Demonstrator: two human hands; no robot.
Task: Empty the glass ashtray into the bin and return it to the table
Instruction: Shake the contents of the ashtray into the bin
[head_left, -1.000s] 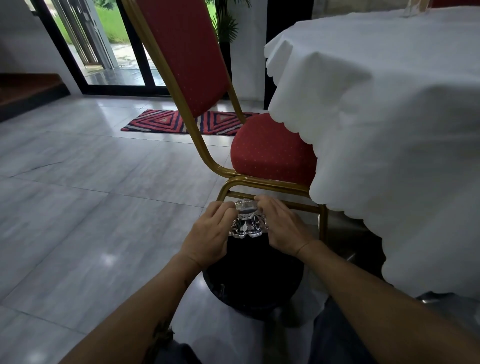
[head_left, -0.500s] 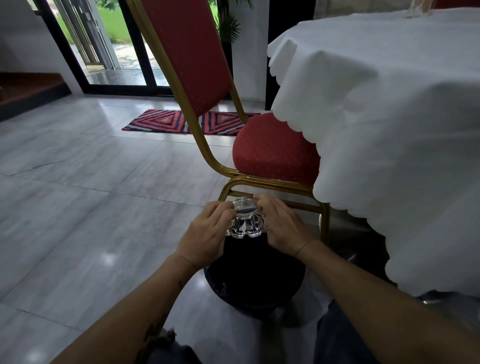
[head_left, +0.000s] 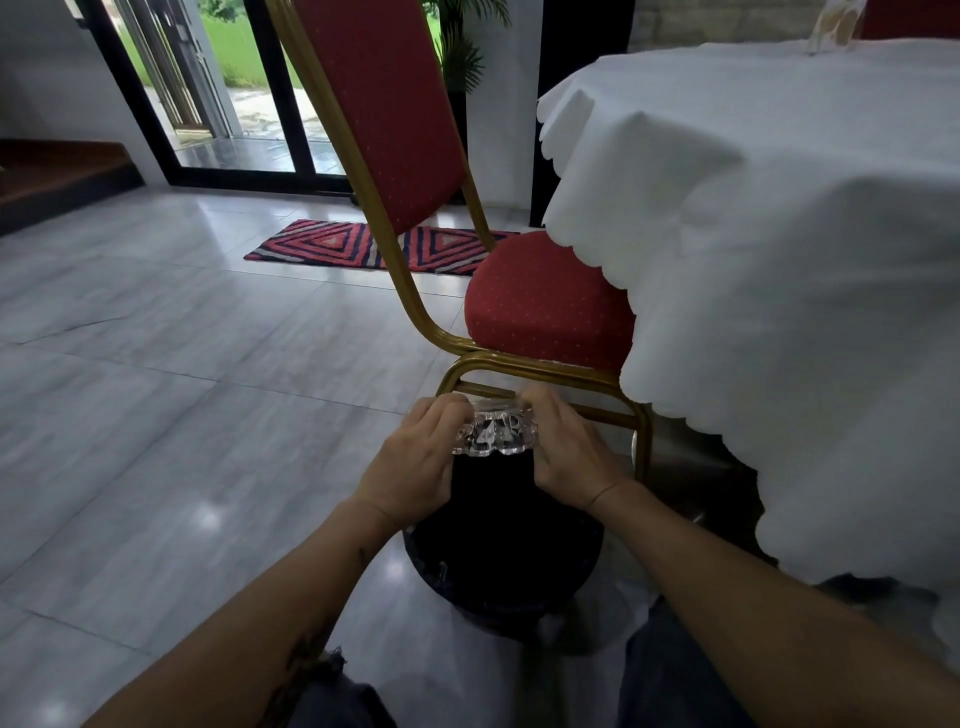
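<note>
The clear cut-glass ashtray (head_left: 496, 434) hangs over the open mouth of the black bin (head_left: 501, 551), which stands on the floor below my hands. My left hand (head_left: 415, 462) grips the ashtray's left side and my right hand (head_left: 569, 454) grips its right side. The ashtray looks turned over, its scalloped rim pointing down toward the bin. The bin's inside is dark and I cannot see what lies in it. The table under a white scalloped cloth (head_left: 779, 270) rises at the right.
A red chair with a gold frame (head_left: 535, 306) stands just behind the bin, its seat tucked under the tablecloth. Grey floor tiles (head_left: 156, 415) spread to the left. A striped rug (head_left: 363, 247) lies before glass doors at the back.
Both hands and the ashtray have stayed over the bin almost unmoved. The ashtray seems tipped a little further, with its rim lower.
</note>
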